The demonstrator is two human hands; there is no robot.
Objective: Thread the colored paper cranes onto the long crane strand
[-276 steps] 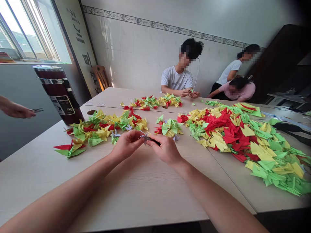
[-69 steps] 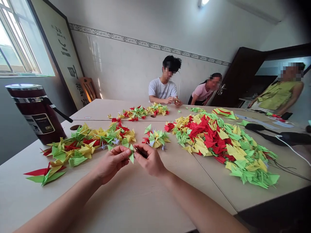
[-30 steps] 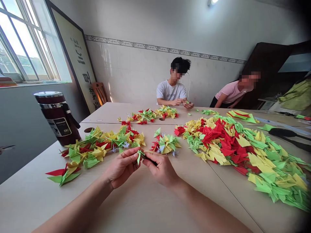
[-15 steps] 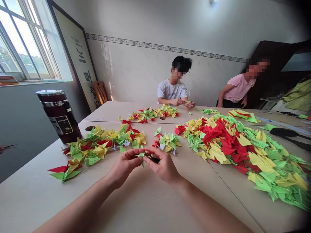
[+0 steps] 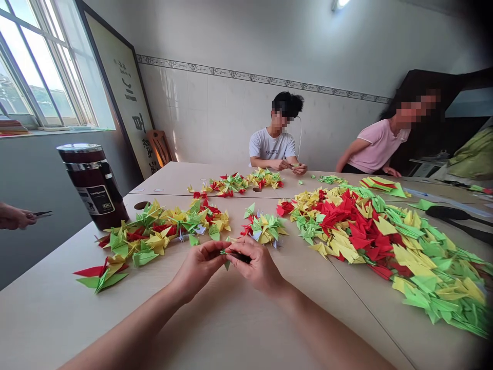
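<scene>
Above the near part of the table, my left hand (image 5: 198, 267) pinches a small green folded-paper crane (image 5: 227, 265), mostly covered by fingers. My right hand (image 5: 260, 267) meets it from the other side, its thumb and fingers closed around a slim dark tool (image 5: 241, 257) whose kind I cannot make out. The tool's tip is at the crane. Just beyond the hands lies a small cluster of paper cranes (image 5: 268, 228) in green, yellow, red and lilac. A longer heap of cranes (image 5: 159, 236) spreads to the left of them.
A big pile of folded cranes (image 5: 365, 226) covers the right side. A dark vacuum flask (image 5: 92, 187) stands at the left edge. Another person's hand (image 5: 17, 217) holds scissors at far left. Two people (image 5: 273, 146) are across the table; paper sheets (image 5: 385, 186) lie back right.
The crane has turned in my fingers and shows less now. At the left, the other person's hand with scissors has come further into view. The person in pink has leaned further right.
</scene>
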